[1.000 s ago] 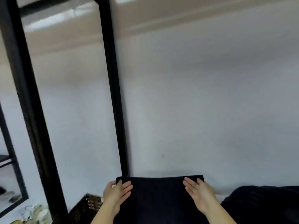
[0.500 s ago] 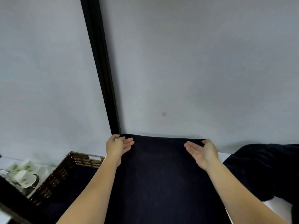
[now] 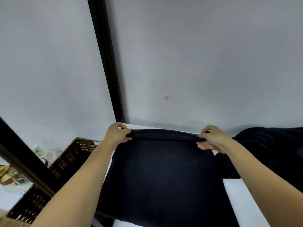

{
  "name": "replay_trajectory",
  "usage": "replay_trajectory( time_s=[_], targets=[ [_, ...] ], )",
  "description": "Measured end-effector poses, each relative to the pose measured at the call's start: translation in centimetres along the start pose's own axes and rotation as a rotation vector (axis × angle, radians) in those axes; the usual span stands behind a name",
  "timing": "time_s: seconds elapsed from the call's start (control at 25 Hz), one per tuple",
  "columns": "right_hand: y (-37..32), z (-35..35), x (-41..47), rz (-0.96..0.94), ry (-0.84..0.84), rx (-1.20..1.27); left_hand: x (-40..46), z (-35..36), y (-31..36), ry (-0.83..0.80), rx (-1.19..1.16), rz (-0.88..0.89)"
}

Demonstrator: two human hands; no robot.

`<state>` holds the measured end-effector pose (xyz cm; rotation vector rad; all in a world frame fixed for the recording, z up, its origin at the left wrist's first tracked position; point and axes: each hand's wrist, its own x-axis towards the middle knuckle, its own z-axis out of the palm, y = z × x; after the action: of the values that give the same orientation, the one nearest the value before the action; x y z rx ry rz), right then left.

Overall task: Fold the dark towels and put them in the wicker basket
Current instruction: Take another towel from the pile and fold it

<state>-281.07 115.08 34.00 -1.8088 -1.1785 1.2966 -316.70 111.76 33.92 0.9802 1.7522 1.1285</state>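
At the far edge of the table (image 3: 242, 199), hard by the wall, the towel (image 3: 160, 174) lay spread flat, its near part running down toward the person. The left hand (image 3: 117, 135) and the right hand (image 3: 211, 138) each pinched a far corner of it, fingers curled round the cloth, and the far hem between them was raised off the table in a slight ridge. Half a second before, both hands had lain open and flat on those same corners; they had since closed and lifted. This reads as the start of a fold, the far edge likely to be drawn toward the near one. The basket (image 3: 68, 154) stood just beside the towel at the table's left edge, with something dark inside it, and a heap (image 3: 270, 145) of dark cloth waited at the right.
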Motion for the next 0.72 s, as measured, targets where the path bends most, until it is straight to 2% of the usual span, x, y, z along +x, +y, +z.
replay_trajectory(
  time_s=[0.08,0.16,0.2,0.24,0.28,0.32,0.4,0.48,0.6,0.72],
  targets=[
    [0.2,0.4,-0.4,-0.138,0.037,-0.343,-0.5,0.1,-0.1,0.009,0.357,0.066],
    [0.7,1.3,-0.9,-0.347,0.174,-0.926,-1.4,0.6,-0.4,0.078,0.861,0.168],
    [1.0,2.0,-1.3,-0.508,0.28,-1.181,-1.8,1.0,-0.4,0.137,1.087,0.297],
    [1.1,2.7,-1.8,-0.692,0.32,-1.333,-2.1,1.6,-0.4,0.162,1.239,0.461],
    [1.2,3.3,-2.0,-0.826,0.256,-1.403,-2.3,2.3,-0.2,0.12,1.307,0.627],
    [1.3,3.7,-2.1,-0.882,0.164,-1.415,-2.3,2.9,-0.4,0.017,1.33,0.742],
    [1.6,3.7,-2.0,-0.789,-0.004,-1.267,-2.6,3.5,-1.0,-0.166,1.267,0.781],
    [1.4,3.3,-1.8,-0.721,-0.051,-1.08,-2.4,3.1,-1.6,-0.235,1.06,0.667],
    [0.7,3.1,-1.3,-0.603,-0.041,-0.899,-2.0,3.1,-0.8,-0.239,0.811,0.471],
    [-0.4,3.8,-1.0,-0.502,-0.102,-0.974,-1.3,3.5,0.2,-0.288,0.984,0.383]
  ],
)
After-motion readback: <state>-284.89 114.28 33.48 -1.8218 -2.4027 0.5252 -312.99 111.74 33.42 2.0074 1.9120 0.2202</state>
